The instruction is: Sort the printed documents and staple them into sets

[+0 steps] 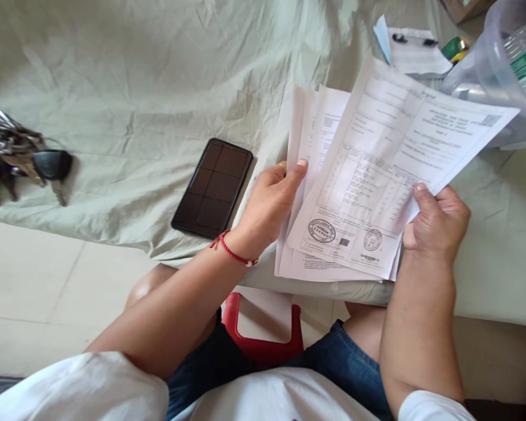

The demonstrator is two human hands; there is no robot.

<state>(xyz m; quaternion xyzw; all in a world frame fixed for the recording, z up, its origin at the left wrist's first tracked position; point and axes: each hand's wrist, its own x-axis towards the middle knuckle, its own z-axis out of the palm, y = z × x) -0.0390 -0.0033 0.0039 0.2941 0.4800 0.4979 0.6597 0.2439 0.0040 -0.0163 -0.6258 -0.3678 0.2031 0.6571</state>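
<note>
My right hand grips the lower right edge of a printed sheet with two round stamps, tilted up to the right. Under it lies a stack of white papers. My left hand, with a ring and a red string bracelet, holds the stack's left edge, thumb on top. Both hands hover over the near edge of a bed covered in a pale green sheet.
A black phone lies face up left of my left hand. A bunch of keys sits at the far left. A clear plastic container and more papers with clips are at the top right. I sit on a red stool.
</note>
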